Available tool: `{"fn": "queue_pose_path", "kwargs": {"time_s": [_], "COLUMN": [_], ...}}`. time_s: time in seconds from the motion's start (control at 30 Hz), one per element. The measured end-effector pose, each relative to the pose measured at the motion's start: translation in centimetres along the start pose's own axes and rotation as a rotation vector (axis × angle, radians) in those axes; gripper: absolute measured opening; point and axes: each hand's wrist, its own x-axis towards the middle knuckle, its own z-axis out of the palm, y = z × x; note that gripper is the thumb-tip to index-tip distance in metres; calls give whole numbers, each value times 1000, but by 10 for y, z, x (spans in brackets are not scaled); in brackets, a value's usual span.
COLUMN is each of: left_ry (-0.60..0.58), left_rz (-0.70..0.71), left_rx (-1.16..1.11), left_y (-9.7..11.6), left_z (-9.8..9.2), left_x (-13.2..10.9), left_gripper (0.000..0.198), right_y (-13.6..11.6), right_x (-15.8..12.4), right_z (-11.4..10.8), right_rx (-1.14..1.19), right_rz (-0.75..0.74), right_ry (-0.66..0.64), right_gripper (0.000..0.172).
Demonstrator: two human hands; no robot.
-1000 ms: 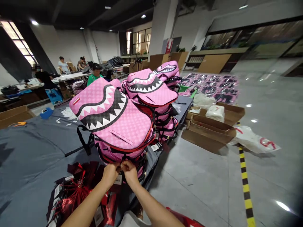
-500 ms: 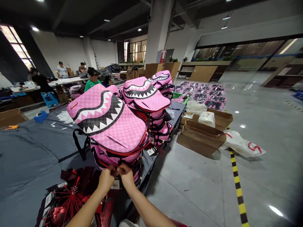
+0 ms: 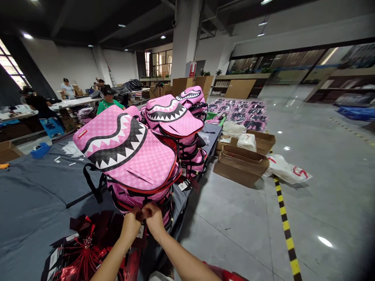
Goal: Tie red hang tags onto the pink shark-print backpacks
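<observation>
Left hand (image 3: 131, 226): fingers curled inward, not spread; tips drawn in close to those of the other hand, at the near side of the lower bag (image 3: 129, 195). What sits between the fingertips is too small to make out; whether they are pressed fully together, I cannot tell.

Right hand (image 3: 154, 220): likewise curled, thumb and forefinger brought near each other beside the left; anything pinched there is hidden from me.

Tag (image 3: 140, 232), white: just below the hands, partly covered by them.

Top bag (image 3: 152, 156), pink check, toothed mouth print: lying on the lower bag, in the nearest stack, near the right edge of the tabletop (image 3: 32, 195).

Strap (image 3: 95, 191), black: hanging from the stack's left side onto the tabletop.

Tassels (image 3: 87, 244), red: in a dark heap on the tabletop, left of the hands.

Second stack (image 3: 175, 121), pink bags also: behind the first.

Carton (image 3: 240, 166), brown, open: on the floor (image 3: 231, 230), right of the tabletop.
</observation>
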Motion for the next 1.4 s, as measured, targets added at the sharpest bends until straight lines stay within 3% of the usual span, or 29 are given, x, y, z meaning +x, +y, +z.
{"fn": "queue_pose_path", "kwargs": {"time_s": [0.1,0.23,0.3,0.47,0.57,0.73,0.87,1.03,1.13,1.3,1.4], "left_ry": [-73,41,69,-9,59,-8,55,-42,26,50,91], "left_rz": [50,-59,-49,10,-46,-12,-87,-31,-75,30,24], "left_rx": [-118,-49,-51,-125,-88,-109,-44,-42,17,-46,-116], "left_y": [-7,-11,-12,-14,-11,-3,1,5,10,19,19], "left_z": [0,3,5,5,4,-1,-6,-11,-13,-14,-10], "left_x": [2,3,3,5,5,5,5,7,6,6,8], "left_gripper": [24,13,10,20,12,23,16,22,17,23,16], "right_y": [2,2,1,3,4,0,-4,-3,-4,-13,-17], "right_x": [-1,-1,0,2,2,4,5,7,8,10,12], "right_z": [2,4,4,5,6,6,7,7,4,-1,-3], "right_rx": [25,57,63,77,51,40,28,31,39,55,61], "right_rz": [51,65,52,49,46,47,36,16,28,53,89], "right_ry": [4,-11,7,25,40,27,36,73,64,49,42], "right_gripper": [8,7,7,7,8,9,10,10,13,19,26]}}
